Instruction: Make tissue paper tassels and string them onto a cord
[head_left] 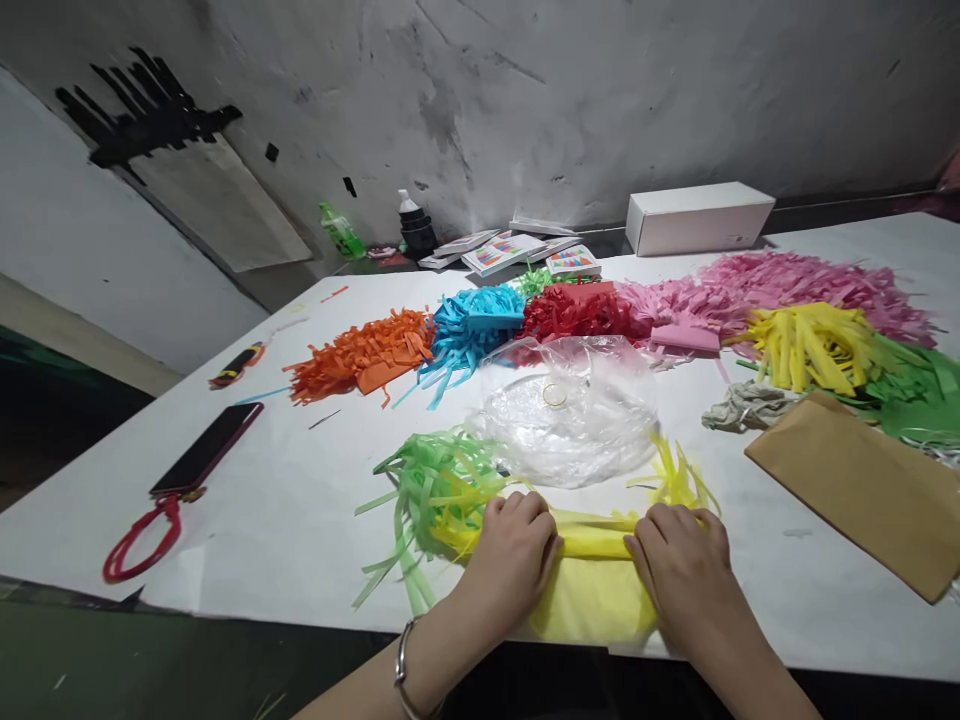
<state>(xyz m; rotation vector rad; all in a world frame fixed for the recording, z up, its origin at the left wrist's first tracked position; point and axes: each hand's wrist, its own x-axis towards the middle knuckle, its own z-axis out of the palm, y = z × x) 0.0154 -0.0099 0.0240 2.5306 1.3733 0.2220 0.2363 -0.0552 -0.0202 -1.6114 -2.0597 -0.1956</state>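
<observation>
Near the table's front edge lies a sheet of yellow tissue paper (596,595), rolled or folded over along its far side, with cut fringe at both ends. My left hand (517,545) has its fingers curled over the left part of the roll. Over the right part, my right hand (682,560) is closed in the same way. Light green paper fringe (442,480) spreads beside my left hand, partly mixed with the yellow strips. Just beyond the roll sits a crumpled clear plastic bag (562,420) with a yellowish ring on or in it.
Fringed paper bundles in orange (367,355), blue (472,325), red (577,315) and pink (810,290) line the table's back. Brown cardboard (862,490) lies right, a phone (206,448) left. A white box (697,218) and flat packs (502,252) stand by the wall.
</observation>
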